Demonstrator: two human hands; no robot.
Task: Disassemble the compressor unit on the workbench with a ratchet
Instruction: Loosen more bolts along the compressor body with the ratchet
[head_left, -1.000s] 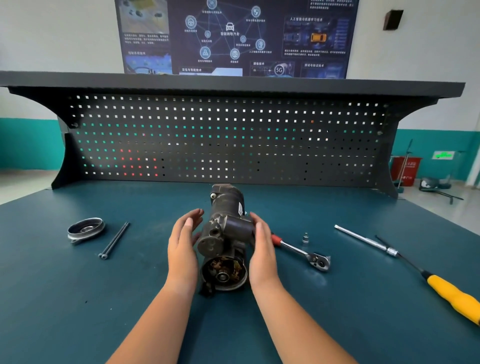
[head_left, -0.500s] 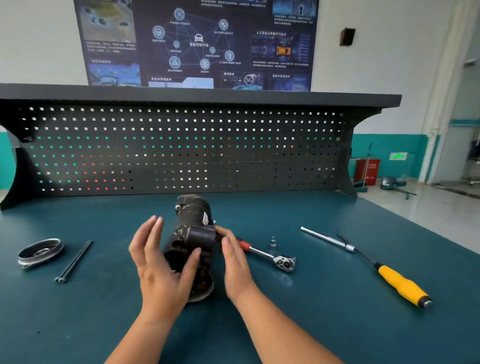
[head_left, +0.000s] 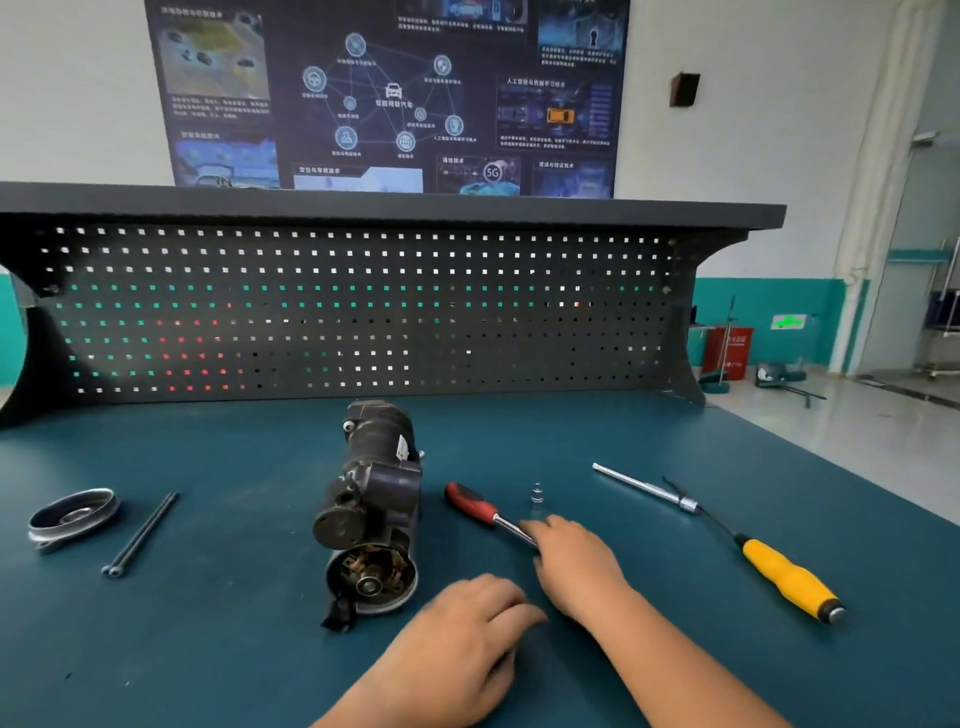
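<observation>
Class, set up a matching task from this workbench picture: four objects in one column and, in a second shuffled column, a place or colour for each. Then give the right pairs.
Objects
1. compressor unit
2. ratchet
3. screwdriver
4. round cover

Descriptions
a. yellow handle, far right
b. far left, next to the long bolts
c. red handle, head end under the right hand
d. dark body, middle of the bench

Pairs: 1-d, 2-c, 3-a, 4-b
</observation>
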